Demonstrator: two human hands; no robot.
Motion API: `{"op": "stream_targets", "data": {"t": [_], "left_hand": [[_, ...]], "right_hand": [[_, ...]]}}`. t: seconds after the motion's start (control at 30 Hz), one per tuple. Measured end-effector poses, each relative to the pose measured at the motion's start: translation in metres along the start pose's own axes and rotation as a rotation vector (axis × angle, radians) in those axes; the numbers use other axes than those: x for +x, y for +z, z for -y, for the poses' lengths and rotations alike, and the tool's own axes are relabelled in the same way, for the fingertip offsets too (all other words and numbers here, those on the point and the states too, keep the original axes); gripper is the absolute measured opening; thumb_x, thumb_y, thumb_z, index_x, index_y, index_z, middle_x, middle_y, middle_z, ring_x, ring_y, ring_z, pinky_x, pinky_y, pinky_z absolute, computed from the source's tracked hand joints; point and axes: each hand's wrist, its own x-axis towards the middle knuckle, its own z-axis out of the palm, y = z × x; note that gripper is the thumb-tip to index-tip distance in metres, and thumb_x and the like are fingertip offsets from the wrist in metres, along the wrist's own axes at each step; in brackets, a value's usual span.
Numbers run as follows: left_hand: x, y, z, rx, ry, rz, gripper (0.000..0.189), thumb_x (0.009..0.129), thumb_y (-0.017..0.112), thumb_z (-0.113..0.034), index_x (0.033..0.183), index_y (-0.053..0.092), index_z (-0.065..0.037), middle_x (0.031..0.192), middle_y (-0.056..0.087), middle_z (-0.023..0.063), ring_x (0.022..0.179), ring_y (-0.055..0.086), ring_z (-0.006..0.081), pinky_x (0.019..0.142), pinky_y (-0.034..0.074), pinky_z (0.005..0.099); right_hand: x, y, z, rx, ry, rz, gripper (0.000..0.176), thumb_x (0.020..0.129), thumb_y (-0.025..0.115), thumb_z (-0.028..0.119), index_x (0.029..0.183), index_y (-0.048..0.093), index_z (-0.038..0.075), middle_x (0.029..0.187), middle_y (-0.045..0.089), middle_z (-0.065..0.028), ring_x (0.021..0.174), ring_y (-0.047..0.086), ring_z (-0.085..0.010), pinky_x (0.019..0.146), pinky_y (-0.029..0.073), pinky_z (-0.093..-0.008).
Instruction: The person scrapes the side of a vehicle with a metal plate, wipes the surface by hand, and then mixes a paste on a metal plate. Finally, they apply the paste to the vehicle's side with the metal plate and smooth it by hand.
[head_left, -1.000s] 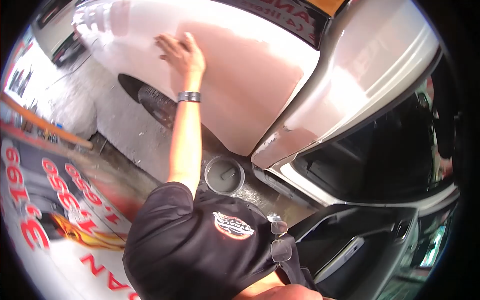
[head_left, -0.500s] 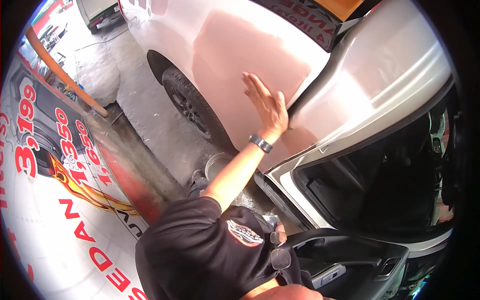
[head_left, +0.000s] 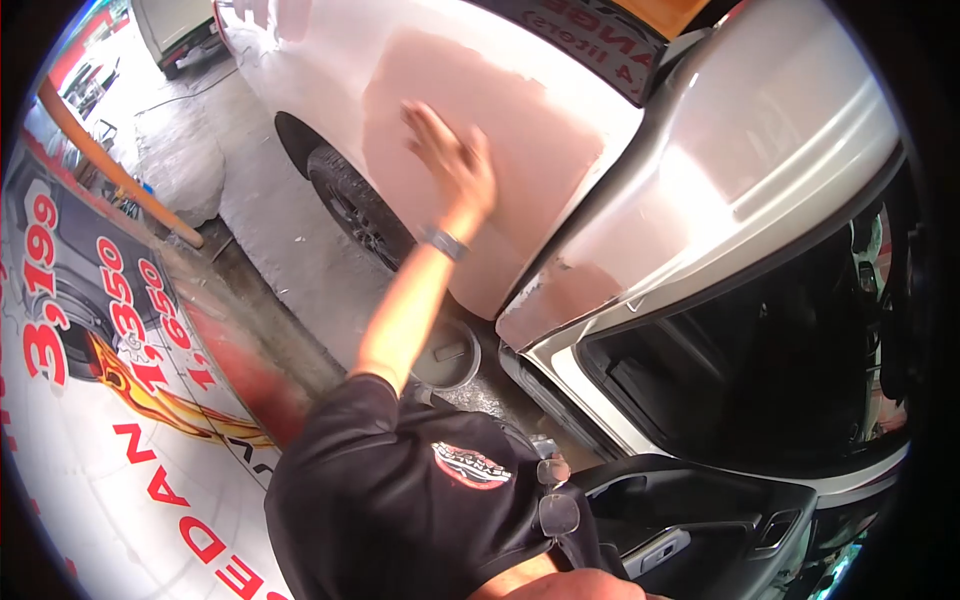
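Note:
My left hand [head_left: 452,165] lies over the car fender [head_left: 530,170], fingers stretched out and apart, slightly blurred. It appears to rest flat on a dull pinkish-beige patch, which stands out from the glossier pale paint around it. A dark band [head_left: 443,243] circles my left wrist. Right of the hand, past a dark gap, the front door panel [head_left: 570,290] has another dull patch with a ragged edge. My right hand cannot be made out.
Below my forearm stands a round bucket [head_left: 477,368] with a block-like thing in it. A wheel [head_left: 350,205] sits under the fender. The open door [head_left: 690,510] is at lower right, a printed banner [head_left: 90,470] at left, an orange pole [head_left: 110,165] behind.
My left hand has moved left across the fender, away from the door gap toward the middle of the dull patch. The view has shifted slightly, and more of the bucket shows.

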Motion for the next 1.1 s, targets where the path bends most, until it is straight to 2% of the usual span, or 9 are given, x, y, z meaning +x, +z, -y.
{"op": "stream_targets", "data": {"t": [0.13, 0.23, 0.37, 0.47, 0.7, 0.8, 0.93, 1.03, 1.1], "left_hand": [[0.103, -0.016, 0.021, 0.040, -0.142, -0.044, 0.093, 0.100, 0.030, -0.061, 0.151, 0.002, 0.012, 0.160, -0.002, 0.0297, 0.150, -0.004, 0.0401, 0.117, -0.001, 0.0611], [0.068, -0.004, 0.007, -0.011, -0.043, -0.048, 0.089, 0.101, 0.031, -0.056, 0.152, -0.001, 0.010, 0.160, -0.004, 0.0299, 0.150, -0.006, 0.0420, 0.117, -0.002, 0.0604], [-0.034, 0.009, -0.037, -0.078, 0.127, 0.031, 0.085, 0.102, 0.030, -0.050, 0.152, -0.005, 0.008, 0.159, -0.010, 0.0305, 0.149, -0.009, 0.0445, 0.117, -0.003, 0.0599], [-0.083, 0.011, -0.051, -0.122, 0.168, 0.116, 0.091, 0.100, 0.027, -0.058, 0.152, -0.006, 0.010, 0.158, -0.011, 0.0324, 0.148, -0.010, 0.0463, 0.116, -0.004, 0.0601], [-0.170, 0.010, -0.057, -0.234, 0.215, 0.301, 0.103, 0.095, 0.020, -0.070, 0.150, -0.006, 0.013, 0.157, -0.013, 0.0353, 0.147, -0.012, 0.0485, 0.116, -0.005, 0.0605], [-0.166, 0.008, -0.047, -0.200, 0.202, 0.292, 0.103, 0.095, 0.025, -0.068, 0.149, -0.008, 0.013, 0.156, -0.013, 0.0359, 0.147, -0.013, 0.0488, 0.116, -0.005, 0.0605], [-0.045, 0.010, -0.018, -0.079, -0.160, -0.010, 0.092, 0.101, 0.028, -0.058, 0.150, -0.006, 0.011, 0.159, -0.009, 0.0320, 0.149, -0.009, 0.0429, 0.116, -0.001, 0.0630], [0.045, -0.005, 0.016, 0.010, -0.222, -0.100, 0.095, 0.099, 0.026, -0.063, 0.151, -0.001, 0.012, 0.159, -0.003, 0.0334, 0.150, -0.006, 0.0422, 0.116, 0.000, 0.0624], [0.056, -0.008, 0.015, 0.016, -0.208, -0.100, 0.096, 0.099, 0.025, -0.064, 0.151, 0.000, 0.012, 0.159, -0.002, 0.0335, 0.150, -0.005, 0.0416, 0.117, -0.001, 0.0617]], "right_hand": [[0.031, -0.012, -0.015, 0.001, 0.032, 0.019, 0.034, 0.088, 0.062, 0.027, 0.113, 0.065, 0.004, 0.105, 0.065, -0.0110, 0.094, 0.063, -0.0284, 0.075, 0.051, -0.0474], [0.081, -0.028, -0.036, -0.030, 0.045, 0.053, 0.032, 0.089, 0.062, 0.025, 0.114, 0.064, 0.004, 0.107, 0.064, -0.0112, 0.096, 0.062, -0.0291, 0.075, 0.051, -0.0485], [0.220, -0.069, -0.094, -0.182, 0.019, 0.101, 0.030, 0.090, 0.062, 0.023, 0.114, 0.063, 0.005, 0.109, 0.063, -0.0115, 0.099, 0.061, -0.0302, 0.075, 0.051, -0.0501], [0.027, -0.019, 0.017, 0.022, 0.019, 0.030, 0.031, 0.089, 0.064, 0.023, 0.112, 0.063, 0.001, 0.108, 0.063, -0.0128, 0.093, 0.062, -0.0287, 0.071, 0.052, -0.0450], [0.033, -0.027, 0.030, 0.122, -0.011, 0.145, 0.048, 0.086, 0.067, 0.026, 0.126, 0.058, 0.000, 0.122, 0.061, -0.0135, 0.103, 0.063, -0.0339, 0.082, 0.052, -0.0541], [0.036, -0.026, 0.020, 0.043, 0.078, 0.027, 0.054, 0.085, 0.068, 0.027, 0.132, 0.055, 0.002, 0.127, 0.059, -0.0142, 0.109, 0.061, -0.0354, 0.089, 0.050, -0.0558], [0.066, -0.038, 0.004, 0.004, 0.153, 0.080, 0.060, 0.083, 0.071, 0.028, 0.135, 0.053, 0.005, 0.133, 0.057, -0.0135, 0.116, 0.058, -0.0346, 0.092, 0.049, -0.0540], [0.062, -0.038, 0.004, -0.022, 0.144, 0.102, 0.059, 0.082, 0.071, 0.029, 0.134, 0.055, 0.005, 0.132, 0.057, -0.0137, 0.116, 0.058, -0.0336, 0.091, 0.050, -0.0490], [0.063, -0.037, 0.003, 0.001, 0.131, 0.138, 0.055, 0.084, 0.069, 0.028, 0.132, 0.056, 0.005, 0.131, 0.058, -0.0139, 0.114, 0.058, -0.0332, 0.088, 0.051, -0.0487]]}}
